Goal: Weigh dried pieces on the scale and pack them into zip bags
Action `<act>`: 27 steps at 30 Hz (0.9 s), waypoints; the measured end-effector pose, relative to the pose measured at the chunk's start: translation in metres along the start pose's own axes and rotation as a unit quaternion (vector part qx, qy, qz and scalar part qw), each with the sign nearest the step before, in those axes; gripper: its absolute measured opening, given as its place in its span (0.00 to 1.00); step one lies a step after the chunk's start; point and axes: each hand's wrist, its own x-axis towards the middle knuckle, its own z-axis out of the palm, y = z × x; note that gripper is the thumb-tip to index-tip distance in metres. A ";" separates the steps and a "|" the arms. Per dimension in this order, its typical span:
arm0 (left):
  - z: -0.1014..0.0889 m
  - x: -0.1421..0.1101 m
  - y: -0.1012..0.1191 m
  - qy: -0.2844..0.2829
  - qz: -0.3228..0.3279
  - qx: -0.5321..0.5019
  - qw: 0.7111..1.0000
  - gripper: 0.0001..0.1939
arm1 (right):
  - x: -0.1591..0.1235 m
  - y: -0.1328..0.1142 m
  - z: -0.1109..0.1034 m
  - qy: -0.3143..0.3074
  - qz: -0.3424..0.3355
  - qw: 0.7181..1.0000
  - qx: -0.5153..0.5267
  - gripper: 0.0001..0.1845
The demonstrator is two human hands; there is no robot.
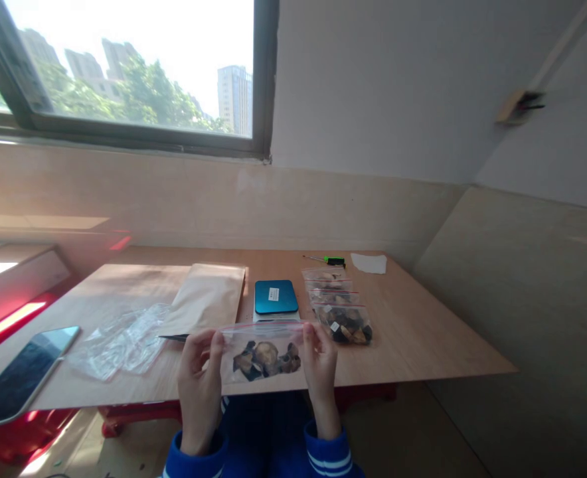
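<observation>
**One held up, others lying in a row**

The left hand and right hand each pinch an upper corner of a clear zip bag of dark dried mushroom pieces — fingers closed on the plastic, over the near edge of a pale wooden table. More filled clear zip bags lie just beside a teal-topped digital scale — nothing sits on it.
</observation>
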 end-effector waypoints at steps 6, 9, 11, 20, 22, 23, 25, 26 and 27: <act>0.010 -0.001 -0.005 -0.038 0.042 -0.014 0.998 0.09 | 0.004 -0.025 0.010 -0.057 -0.180 0.974 -0.122 0.24; 0.013 0.000 -0.006 -0.070 0.063 -0.007 0.996 0.09 | 0.008 -0.042 0.020 -0.176 -0.203 0.959 -0.089 0.14; 0.012 0.001 -0.007 -0.083 0.069 0.001 0.994 0.09 | 0.013 -0.050 0.025 -0.208 -0.199 0.955 -0.063 0.09; 0.004 -0.002 -0.012 -0.122 0.016 -0.068 0.990 0.06 | 0.014 -0.053 0.032 -0.228 -0.171 0.957 -0.062 0.09; 0.004 -0.003 -0.011 -0.122 0.020 -0.073 0.990 0.06 | 0.011 -0.053 0.035 -0.215 -0.174 0.959 -0.061 0.10; 0.004 -0.003 -0.010 -0.118 0.026 -0.072 0.990 0.06 | 0.010 -0.053 0.037 -0.206 -0.175 0.961 -0.063 0.10; 0.006 -0.003 -0.010 -0.111 0.036 -0.071 0.991 0.06 | 0.008 -0.053 0.040 -0.184 -0.178 0.964 -0.073 0.12; 0.007 -0.003 -0.010 -0.107 0.039 -0.071 0.991 0.07 | 0.007 -0.053 0.041 -0.173 -0.181 0.965 -0.079 0.13; 0.008 -0.003 -0.011 -0.104 0.040 -0.071 0.991 0.07 | 0.006 -0.053 0.043 -0.166 -0.182 0.966 -0.082 0.14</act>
